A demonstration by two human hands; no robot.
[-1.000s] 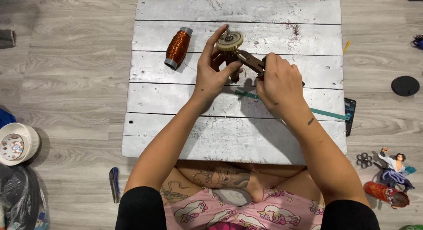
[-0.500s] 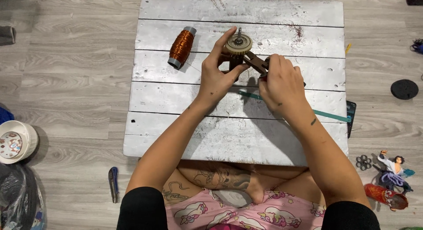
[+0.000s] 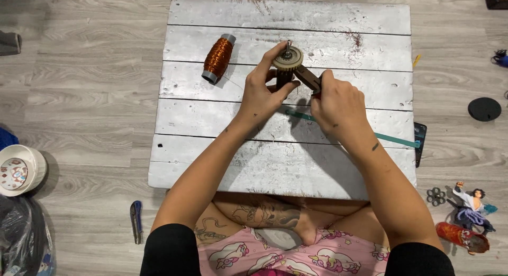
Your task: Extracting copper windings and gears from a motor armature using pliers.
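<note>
The rotor stood upright near the far edge of the white plank surface, just right of its middle, pinched by the left hand, whose fingers wrapped its dark body under the toothed disc. The right hand clenched pliers, their tip touching the rotor's side. A copper wire spool lay toward the far left corner. A teal strip ran toward the right edge. Both forearms reached forward from the near edge, wrists bent inward.
</note>
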